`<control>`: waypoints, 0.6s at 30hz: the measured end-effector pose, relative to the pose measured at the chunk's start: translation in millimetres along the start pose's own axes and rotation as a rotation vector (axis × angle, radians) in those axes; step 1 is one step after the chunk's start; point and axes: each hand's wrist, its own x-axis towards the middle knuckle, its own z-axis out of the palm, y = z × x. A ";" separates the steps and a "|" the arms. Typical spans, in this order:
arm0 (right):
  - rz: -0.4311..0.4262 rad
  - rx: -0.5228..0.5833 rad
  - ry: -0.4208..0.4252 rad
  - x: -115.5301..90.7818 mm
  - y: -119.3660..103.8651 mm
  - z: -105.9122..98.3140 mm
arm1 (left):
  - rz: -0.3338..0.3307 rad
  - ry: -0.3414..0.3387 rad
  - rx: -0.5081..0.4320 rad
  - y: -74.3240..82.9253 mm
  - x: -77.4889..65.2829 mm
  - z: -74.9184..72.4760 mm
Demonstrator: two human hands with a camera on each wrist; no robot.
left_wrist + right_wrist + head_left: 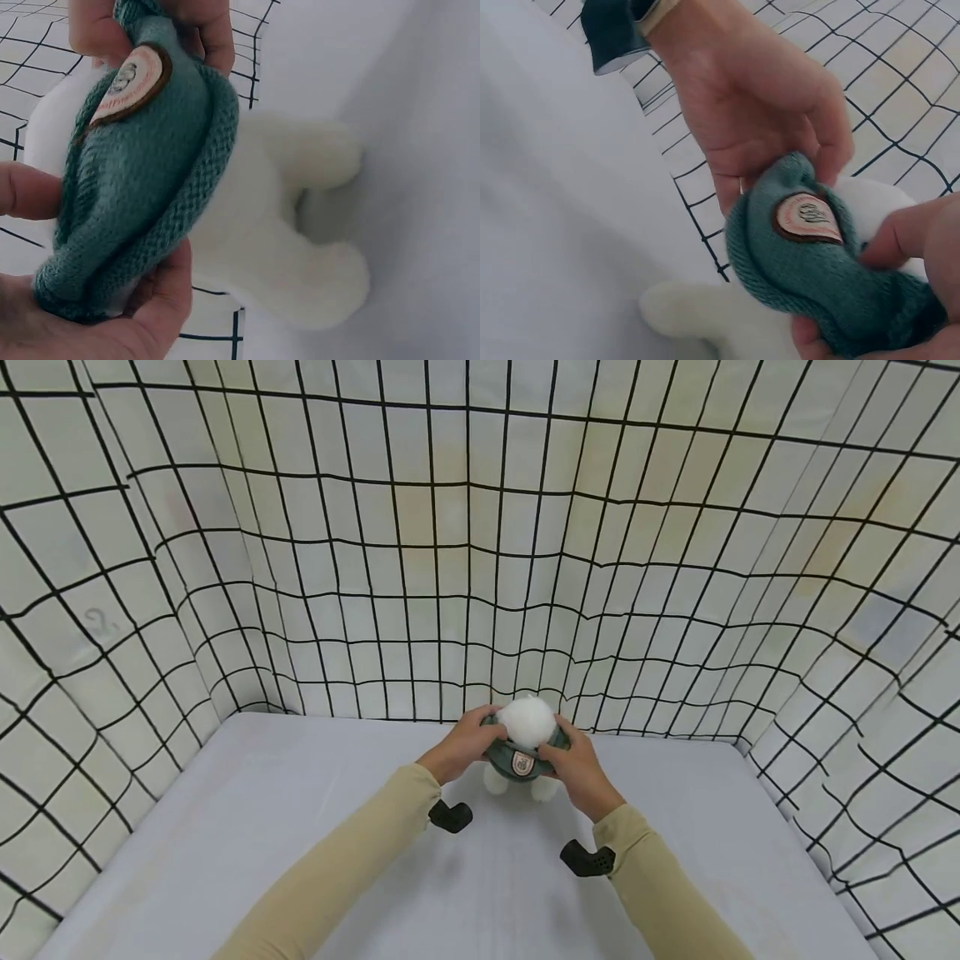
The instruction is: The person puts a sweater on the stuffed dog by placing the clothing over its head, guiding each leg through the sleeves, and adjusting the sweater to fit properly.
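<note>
- Wall (71,560), left side: white with black grid lines, continuing along back and right.
- Left sleeve (352,852): tan; black fitting (450,817) beside the cuff.
- Left grip (461,745): bare hand, thumb and fingers pinching the left end of the knitted piece, hiding that end.
- Plush toy (528,718): white, at the worktop's (300,777) rear edge, near the back wall; round head up, two stubby limbs towards the person; contact with the surface cannot be told.
- Knitted piece (501,762): teal, rolled edges, rounded patch (522,764); lies across the toy below the head, screening its middle; whether it passes right round cannot be told.
- Right grip (581,774): bare hand, pinching the opposite end.
- Second black fitting (588,858): beside the right sleeve (663,877), also tan.
</note>
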 end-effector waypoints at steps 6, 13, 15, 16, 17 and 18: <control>0.002 -0.003 0.053 -0.1 1.0 2.3 | 0.001 0.059 0.050 -1.0 1.8 7.3; -0.013 -0.057 0.098 0.4 0.1 5.5 | 0.048 0.088 0.074 -11.7 0.9 7.5; -0.022 -0.063 0.107 1.3 2.1 5.8 | 0.045 0.079 0.049 -14.2 0.0 8.0; -0.026 -0.062 0.107 1.5 3.5 5.9 | 0.036 0.073 0.025 -15.0 -0.9 8.4; -0.029 -0.057 0.106 1.4 5.3 6.1 | 0.028 0.068 0.005 -15.6 -1.8 8.7; -0.033 -0.051 0.104 1.4 7.1 6.7 | 0.016 0.062 -0.014 -16.4 -2.9 8.7</control>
